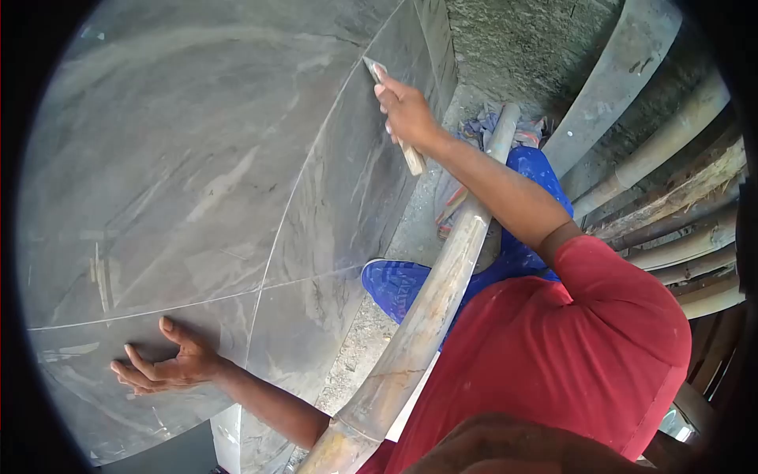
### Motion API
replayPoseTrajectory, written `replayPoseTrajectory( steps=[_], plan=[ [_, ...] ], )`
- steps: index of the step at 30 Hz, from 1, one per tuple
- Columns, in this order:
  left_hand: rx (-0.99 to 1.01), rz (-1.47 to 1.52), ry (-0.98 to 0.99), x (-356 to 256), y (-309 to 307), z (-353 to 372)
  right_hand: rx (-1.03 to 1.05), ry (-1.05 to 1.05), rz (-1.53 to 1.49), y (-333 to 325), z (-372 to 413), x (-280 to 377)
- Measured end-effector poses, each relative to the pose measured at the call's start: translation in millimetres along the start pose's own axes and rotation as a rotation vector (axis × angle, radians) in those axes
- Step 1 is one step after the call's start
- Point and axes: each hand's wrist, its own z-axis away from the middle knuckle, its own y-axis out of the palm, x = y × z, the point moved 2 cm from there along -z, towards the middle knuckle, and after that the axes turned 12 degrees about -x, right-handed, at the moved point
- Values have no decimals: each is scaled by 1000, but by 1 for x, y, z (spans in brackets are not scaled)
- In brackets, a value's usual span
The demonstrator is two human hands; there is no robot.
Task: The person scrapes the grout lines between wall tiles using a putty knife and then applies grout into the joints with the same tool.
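My right hand [409,114] is wrapped round the wooden handle of a putty knife [412,159]. The blade's tip touches the pale joint line [304,166] where two faces of grey tile meet. Lower down, my left hand [170,367] rests against the large grey tile face [174,174], fingers spread and holding nothing. A thin white joint [158,314] runs across the tile just above that hand.
A thick bamboo pole [426,324] slants between my body and the tiled surface. Several more bamboo poles [663,150] and a grey board [612,79] stand at the right. Crumpled bags [478,126] lie by the rough wall [525,47]. My blue shoe [395,286] is beside the tiles.
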Motion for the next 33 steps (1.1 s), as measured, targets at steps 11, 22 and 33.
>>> replayPoseTrajectory(
  steps=[11, 22, 33],
  plan=[
    [6, -31, -3, -5, -3, 3, -62, 48, -116, -2, -5, 5],
    [-8, -7, -8, 3, -2, 5, -59, 78, -145, 3, 1, -10],
    [-25, 5, -12, -1, -1, 2, -37, 87, -64, -32, -49, 2]
  ],
)
